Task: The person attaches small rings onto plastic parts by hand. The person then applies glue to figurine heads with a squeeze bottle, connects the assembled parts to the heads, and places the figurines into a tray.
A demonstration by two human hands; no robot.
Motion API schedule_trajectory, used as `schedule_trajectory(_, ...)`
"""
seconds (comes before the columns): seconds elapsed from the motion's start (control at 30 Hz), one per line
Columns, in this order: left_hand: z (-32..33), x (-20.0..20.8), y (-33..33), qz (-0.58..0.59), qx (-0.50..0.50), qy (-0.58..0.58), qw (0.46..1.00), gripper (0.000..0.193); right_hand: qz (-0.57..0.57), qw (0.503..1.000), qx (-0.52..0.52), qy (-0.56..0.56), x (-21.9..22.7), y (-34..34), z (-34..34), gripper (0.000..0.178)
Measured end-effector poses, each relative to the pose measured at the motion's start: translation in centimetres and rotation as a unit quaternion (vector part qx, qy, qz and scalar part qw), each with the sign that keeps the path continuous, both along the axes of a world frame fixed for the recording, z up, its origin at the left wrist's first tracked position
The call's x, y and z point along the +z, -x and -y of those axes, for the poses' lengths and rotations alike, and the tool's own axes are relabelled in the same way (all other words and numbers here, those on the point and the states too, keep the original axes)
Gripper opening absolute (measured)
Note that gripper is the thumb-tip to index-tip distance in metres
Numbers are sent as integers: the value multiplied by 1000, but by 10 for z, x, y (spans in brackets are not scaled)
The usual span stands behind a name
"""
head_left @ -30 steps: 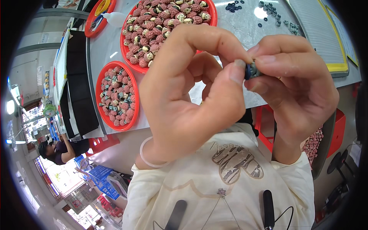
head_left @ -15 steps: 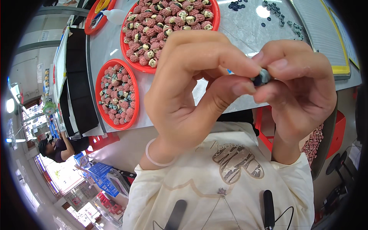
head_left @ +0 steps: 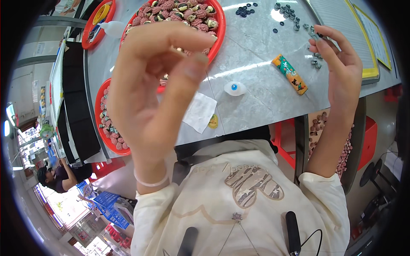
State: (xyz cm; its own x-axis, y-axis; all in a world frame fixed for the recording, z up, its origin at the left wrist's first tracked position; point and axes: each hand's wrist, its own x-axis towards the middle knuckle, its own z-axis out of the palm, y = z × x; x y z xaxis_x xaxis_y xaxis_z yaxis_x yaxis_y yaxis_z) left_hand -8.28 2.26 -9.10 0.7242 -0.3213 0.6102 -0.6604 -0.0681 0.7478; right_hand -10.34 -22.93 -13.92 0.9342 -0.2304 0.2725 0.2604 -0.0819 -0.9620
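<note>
My left hand (head_left: 151, 85) is raised over the table's left side, thumb and forefinger curved and apart, with nothing visible between them. It covers parts of the large red basket (head_left: 221, 25) of pink ridged pieces and the smaller red basket (head_left: 101, 91). Stretched out to the far right, my right hand (head_left: 341, 64) has its thumb and forefinger apart around some small grey-green pieces (head_left: 315, 36). I see no firm grip on any of them. More grey-green pieces (head_left: 317, 64) lie just below those fingertips.
Dark rings (head_left: 244, 11) lie at the back. Between my hands are a white squeeze bulb (head_left: 235, 88) with a blue tip, an orange-green packet (head_left: 290, 74) and a white cloth (head_left: 200, 112). A yellow-edged board (head_left: 346, 38) stands right; another person (head_left: 64, 175) is far left.
My hands have parted from a small dark and grey-green piece pinched between them. The left moved left, the right reached out to the loose pieces. That piece is no longer visible.
</note>
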Motion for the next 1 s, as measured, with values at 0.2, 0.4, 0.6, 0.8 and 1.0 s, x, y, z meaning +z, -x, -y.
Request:
schedule_trajectory(0.2, 30, 15, -39, -85, -31, -107, 990, 11, -83, 953, -104, 273, -17, -19, 8, 18)
schedule_trajectory(0.4, 76, -5, -79, 127, -108, -331, 929, 9, -43, 892, -124, 433, -22, -35, 8, 15)
schedule_trajectory(0.6, 99, -40, -84, 200, -51, -440, 874, 9, -32, 916, -127, 380, -4, -22, 17, 15)
schedule_trajectory(0.8, 106, -57, -90, 283, -48, -473, 833, 10, -137, 914, -64, 377, 3, 1, 26, 13)
schedule_trajectory(1.0, 103, -59, -92, 299, -22, -490, 819, 8, -105, 868, -75, 479, -1, 0, 16, 11)
